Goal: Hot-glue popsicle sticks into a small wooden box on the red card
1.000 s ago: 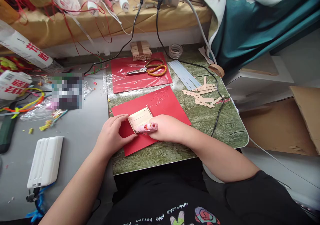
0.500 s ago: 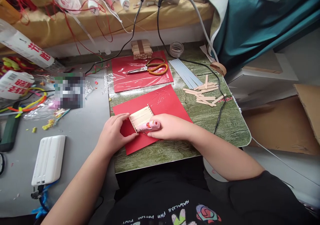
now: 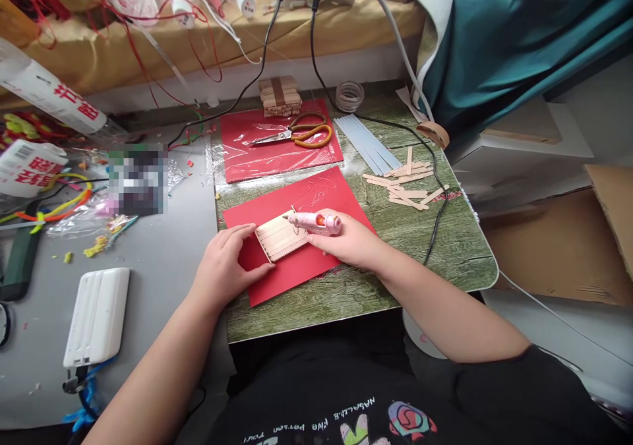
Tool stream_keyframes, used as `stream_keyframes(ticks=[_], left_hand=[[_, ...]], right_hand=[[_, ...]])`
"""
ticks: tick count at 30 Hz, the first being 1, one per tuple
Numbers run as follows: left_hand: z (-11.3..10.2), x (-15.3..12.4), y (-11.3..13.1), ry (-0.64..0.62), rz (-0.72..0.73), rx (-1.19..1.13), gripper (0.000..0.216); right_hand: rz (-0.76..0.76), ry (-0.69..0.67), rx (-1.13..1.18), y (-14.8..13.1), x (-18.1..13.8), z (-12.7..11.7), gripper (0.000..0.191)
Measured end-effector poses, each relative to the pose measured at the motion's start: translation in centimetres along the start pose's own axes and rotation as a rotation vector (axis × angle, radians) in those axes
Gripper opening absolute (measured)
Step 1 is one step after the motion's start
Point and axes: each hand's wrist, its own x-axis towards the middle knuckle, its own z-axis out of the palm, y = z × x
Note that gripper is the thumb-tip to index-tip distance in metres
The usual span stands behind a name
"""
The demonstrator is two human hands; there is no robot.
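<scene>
A flat panel of craft sticks (image 3: 277,235) lies on a red sheet (image 3: 270,283), its sticks side by side with a thin stick across each end. My left hand (image 3: 225,255) steadies the panel's left edge, thumb at the near corner and fingertips at the far corner. In my right hand (image 3: 349,239) is a pink hot glue gun (image 3: 316,222), fingers wrapped round its handle. Its nozzle points left, over the far right part of the panel; whether it touches cannot be told. Fine glue strings show on the sheet beyond.
Scissors (image 3: 309,132) lie on plastic-wrapped red sheets (image 3: 237,158). Beyond stands a craft stick bundle (image 3: 280,97). Glue sticks (image 3: 366,145), loose craft sticks (image 3: 408,180) and a tape roll (image 3: 349,95) lie to the right. A black cable (image 3: 435,224) crosses there. A white power bank (image 3: 96,316) is at left.
My right hand has moved the glue gun away from me and to the right, from the panel's near side to its far right part. My left hand stays in place.
</scene>
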Motion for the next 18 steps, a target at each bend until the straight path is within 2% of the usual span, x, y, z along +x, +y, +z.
stream_keyframes(ticks=[10,18], left_hand=[[-0.3,0.1,0.3,-0.032,-0.056,-0.005,0.083],[-0.3,0.1,0.2,-0.024,-0.036,-0.001,0.084]], right_hand=[[0.098,0.085,-0.065,1.2,-0.2,0.7,0.037],[0.081,0.173,-0.067,2.1,-0.6,1.1,0.035]])
